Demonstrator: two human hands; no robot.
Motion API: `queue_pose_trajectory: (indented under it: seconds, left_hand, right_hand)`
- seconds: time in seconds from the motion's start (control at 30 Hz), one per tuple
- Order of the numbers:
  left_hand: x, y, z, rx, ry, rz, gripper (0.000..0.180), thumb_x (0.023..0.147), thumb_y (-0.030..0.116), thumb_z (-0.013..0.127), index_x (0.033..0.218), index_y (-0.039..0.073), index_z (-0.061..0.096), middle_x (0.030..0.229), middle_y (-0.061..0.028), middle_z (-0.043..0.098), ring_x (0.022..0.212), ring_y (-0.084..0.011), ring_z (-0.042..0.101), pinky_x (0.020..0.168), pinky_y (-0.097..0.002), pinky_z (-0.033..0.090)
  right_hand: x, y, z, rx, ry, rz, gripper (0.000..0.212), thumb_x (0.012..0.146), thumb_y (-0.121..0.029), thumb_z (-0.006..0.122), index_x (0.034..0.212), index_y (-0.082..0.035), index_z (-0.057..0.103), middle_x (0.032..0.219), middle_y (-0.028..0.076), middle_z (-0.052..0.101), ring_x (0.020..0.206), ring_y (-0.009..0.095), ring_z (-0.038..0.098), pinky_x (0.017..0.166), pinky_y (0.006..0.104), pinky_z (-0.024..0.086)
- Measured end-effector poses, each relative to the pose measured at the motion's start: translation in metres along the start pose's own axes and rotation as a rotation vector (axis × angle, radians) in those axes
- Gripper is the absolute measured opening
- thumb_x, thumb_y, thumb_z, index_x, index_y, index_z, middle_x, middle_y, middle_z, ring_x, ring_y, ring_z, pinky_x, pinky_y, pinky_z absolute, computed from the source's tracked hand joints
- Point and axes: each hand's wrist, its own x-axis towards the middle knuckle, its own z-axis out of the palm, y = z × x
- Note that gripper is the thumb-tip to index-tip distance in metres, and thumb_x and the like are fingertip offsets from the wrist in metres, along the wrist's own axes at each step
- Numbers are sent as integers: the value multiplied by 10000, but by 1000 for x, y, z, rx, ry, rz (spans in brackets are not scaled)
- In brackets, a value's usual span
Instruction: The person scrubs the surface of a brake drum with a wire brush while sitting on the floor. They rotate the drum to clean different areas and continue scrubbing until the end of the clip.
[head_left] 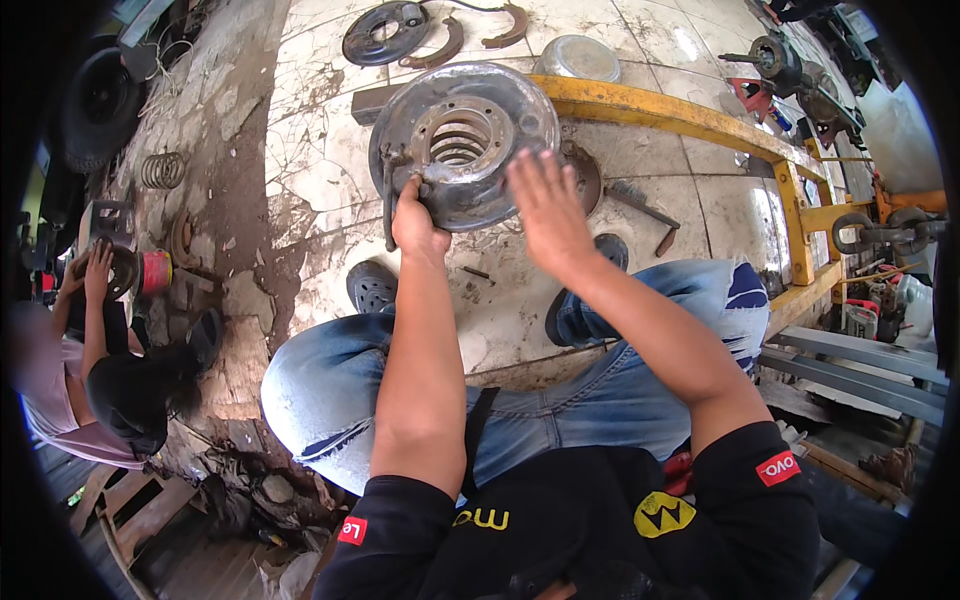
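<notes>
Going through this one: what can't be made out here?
All in the head view:
Left hand: most fingers, hidden behind the round metal plate.
Right hand: its palm, hidden by its own back, so contact with the plate is unclear.
Coil spring in the plate's opening: its outer extent, hidden by the plate.
Co-worker: head blurred.

Vehicle repair workshop: black tyre [95, 145], coil spring [162, 171], brake shoes [442, 46], metal brake plate [468, 198].

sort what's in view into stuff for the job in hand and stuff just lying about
In the job, likely:
round metal plate, gripped by the left hand; right hand at its edge

Just lying about, apparently:
coil spring at left
tyre
curved brake shoes
</notes>
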Motion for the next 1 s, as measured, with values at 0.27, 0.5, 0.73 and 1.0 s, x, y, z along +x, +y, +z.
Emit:
queue_pose_trajectory:
  seconds: [0.27,0.5,0.73,1.0]
  left_hand:
    - [-19,14,-11,353,-127,-176,530,1037,412,418,1405,30,419,1383,-126,515,1228,-320,547,999,-478,496]
    - [-77,119,46,1521,-179,-76,706,952,594,493,1156,-69,622,992,-233,715,800,-264,721,689,-404,583]
    - [47,119,24,1670,162,621,834,911,556,585,1418,-80,400,1324,-308,550,1268,-392,521,1049,-394,416]
    - [74,60,8,745,-105,156,585,955,392,623,1257,-80,455,1028,-178,632,844,-226,635,736,-360,545]
  right_hand:
    - [-5,5,6,137,65,-243,602,881,-32,523,1469,-77,403,1561,101,335,1479,325,222,1215,506,157]
    - [-4,11,15,131,86,-156,610,879,-23,511,1475,-71,391,1567,104,322,1484,324,204,1217,516,143]
    - [-9,10,3,332,-28,-293,699,847,60,510,1507,-104,347,1608,119,242,1501,270,182,1233,476,123]
    - [-20,18,-3,1700,314,730,607,933,65,384,1524,-12,270,1564,96,337,1412,186,347,1154,287,245]
